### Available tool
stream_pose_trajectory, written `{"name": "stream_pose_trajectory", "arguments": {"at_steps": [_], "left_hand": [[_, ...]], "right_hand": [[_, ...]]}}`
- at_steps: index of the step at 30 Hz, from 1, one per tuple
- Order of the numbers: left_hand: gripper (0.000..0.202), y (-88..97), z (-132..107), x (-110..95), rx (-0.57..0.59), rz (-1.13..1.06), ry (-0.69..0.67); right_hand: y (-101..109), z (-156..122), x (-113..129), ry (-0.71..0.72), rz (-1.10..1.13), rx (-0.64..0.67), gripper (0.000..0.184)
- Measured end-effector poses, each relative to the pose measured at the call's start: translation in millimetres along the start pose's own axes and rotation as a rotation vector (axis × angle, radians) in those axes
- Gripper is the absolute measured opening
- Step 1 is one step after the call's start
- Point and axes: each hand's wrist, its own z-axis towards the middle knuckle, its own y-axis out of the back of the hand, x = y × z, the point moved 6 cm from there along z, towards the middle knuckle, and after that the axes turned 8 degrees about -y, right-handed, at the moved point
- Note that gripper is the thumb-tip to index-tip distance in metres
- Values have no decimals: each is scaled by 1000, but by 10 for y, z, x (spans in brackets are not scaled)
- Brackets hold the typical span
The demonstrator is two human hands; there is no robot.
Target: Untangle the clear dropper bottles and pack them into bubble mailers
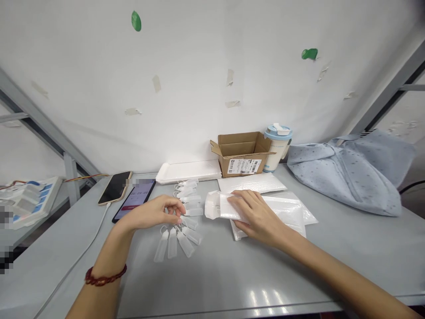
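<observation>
My left hand [166, 210] is over a fan of small translucent plastic tags [172, 243] with loops at their ends. Its fingers are curled, and thumb and forefinger close around the loop end of one tag [190, 223]. My right hand [250, 215] grips a white bubble mailer [227, 208] from above, its flap end [211, 204] pointing left towards the tags. Under and beside that hand lie more white bubble mailers [287, 212] on the grey table. What is inside the held mailer cannot be made out.
Behind the tags lies a stack of white envelopes [192, 170]. An open cardboard box [244, 153] and a lidded cup [278, 148] stand against the wall. Two phones, one black-screened [115, 188] and one showing a timer [137, 197], lie left. Blue patterned cloth [348, 177] lies right.
</observation>
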Motion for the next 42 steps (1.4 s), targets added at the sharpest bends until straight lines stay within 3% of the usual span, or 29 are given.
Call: {"name": "stream_pose_trajectory", "arguments": {"at_steps": [6,10,15,21,34,42], "left_hand": [[16,-129,79,26,56,34,26],[13,-104,65,-47,47,-45,-35],[16,41,-13,-125,-95,-224,-68],[16,160,-32,-150,-365,-354,-134],[16,-207,247,-190,-419,-529,-153],[18,-69,169,-174,-703,-514,-112]], "right_hand": [[0,2,0,-6,0,9,39],[-2,-1,-2,-5,-5,16,39],[-12,0,4,0,-14,13,40],[-8,7,11,-6,-14,28,39],[-40,-4,54,21,5,65,46],[-7,7,32,-15,-6,32,43]]}}
